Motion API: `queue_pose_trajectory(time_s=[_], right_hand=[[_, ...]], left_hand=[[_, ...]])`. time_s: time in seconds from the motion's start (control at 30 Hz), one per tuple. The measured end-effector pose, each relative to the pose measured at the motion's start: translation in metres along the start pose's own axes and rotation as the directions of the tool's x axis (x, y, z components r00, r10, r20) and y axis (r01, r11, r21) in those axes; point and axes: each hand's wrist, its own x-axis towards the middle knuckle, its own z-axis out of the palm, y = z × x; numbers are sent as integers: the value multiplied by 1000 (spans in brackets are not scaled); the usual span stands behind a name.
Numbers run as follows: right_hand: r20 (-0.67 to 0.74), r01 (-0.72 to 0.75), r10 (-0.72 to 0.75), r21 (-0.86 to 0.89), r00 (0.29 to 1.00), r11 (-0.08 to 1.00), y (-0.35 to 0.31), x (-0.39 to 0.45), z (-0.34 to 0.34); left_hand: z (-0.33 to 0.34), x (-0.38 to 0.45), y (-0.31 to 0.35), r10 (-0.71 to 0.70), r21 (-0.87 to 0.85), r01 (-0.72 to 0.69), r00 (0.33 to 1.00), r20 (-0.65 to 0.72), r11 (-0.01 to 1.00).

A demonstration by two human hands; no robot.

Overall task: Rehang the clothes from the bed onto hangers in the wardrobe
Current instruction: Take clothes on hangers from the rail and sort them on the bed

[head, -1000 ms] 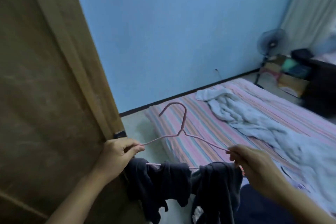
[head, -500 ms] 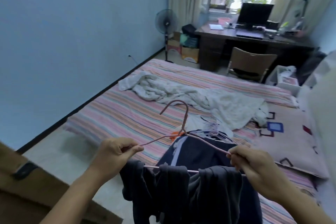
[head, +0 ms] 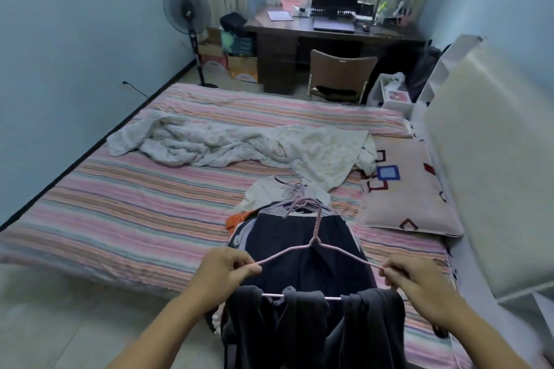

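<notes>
A: What could have gone wrong there?

B: The dark garment (head: 311,329) was only draped in bunches over the bottom bar of the pink hanger (head: 314,244). A tilt on the way to the wardrobe, which was out of view, would likely have let a bunch slide along the bar and drop.

A: And the grip?

B: The left hand (head: 226,271) pinched the hanger's left shoulder, the right hand (head: 415,281) its right one, both clamped on the wire. The garment hung just below and between them, touching the right hand's underside.

A: Where was the rest?

B: Beyond the hanger, a pile of clothes (head: 284,219) with spare hangers (head: 302,205) on top lay on the striped bed (head: 135,213), near its pillow (head: 401,198). A white blanket (head: 239,145) sprawled farther off.
</notes>
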Motion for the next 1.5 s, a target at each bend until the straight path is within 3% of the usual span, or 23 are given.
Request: queue_pose_trajectory(time_s=[0.13, 0.3, 0.43, 0.73, 0.97, 1.07, 1.17, 1.3, 1.37, 1.43, 1.5], right_hand=[[-29, -85, 84, -17, 996, 996, 52, 56, 17], [-30, -124, 122, -58, 992, 991, 105, 157, 40], [13, -160, 161, -49, 987, 986, 144, 239, 62], [170, -274, 322, -254, 931, 928, 239, 393, 130], [234, -335, 422, -335, 876, 881, 295, 445, 196], [253, -319, 433, -388, 865, 864, 314, 455, 218], [219, -311, 416, -393, 883, 865, 327, 462, 232], [185, -328, 432, -416, 883, 848, 321, 467, 232], [157, -382, 452, -338, 878, 860, 309, 468, 227], [137, -454, 472, -145, 871, 879, 288, 470, 219], [154, -442, 441, -31, 884, 896, 261, 471, 209]], left_hand=[[43, 68, -19, -41, 53, 38, 997, 65, 998], [85, 156, -54, -166, 87, 162, 985, 41, 983], [112, 227, -90, -285, 151, 279, 958, 25, 948], [188, 353, -168, -464, 341, 443, 886, -22, 829], [242, 402, -220, -534, 451, 491, 845, -39, 745], [257, 415, -243, -615, 460, 546, 788, 0, 700], [264, 428, -255, -682, 421, 621, 732, -9, 661], [267, 431, -259, -684, 298, 660, 729, -33, 689], [262, 427, -250, -667, 246, 651, 745, -23, 718], [252, 423, -237, -641, 197, 632, 767, -20, 750], [238, 417, -221, -631, 162, 622, 776, 2, 766]])
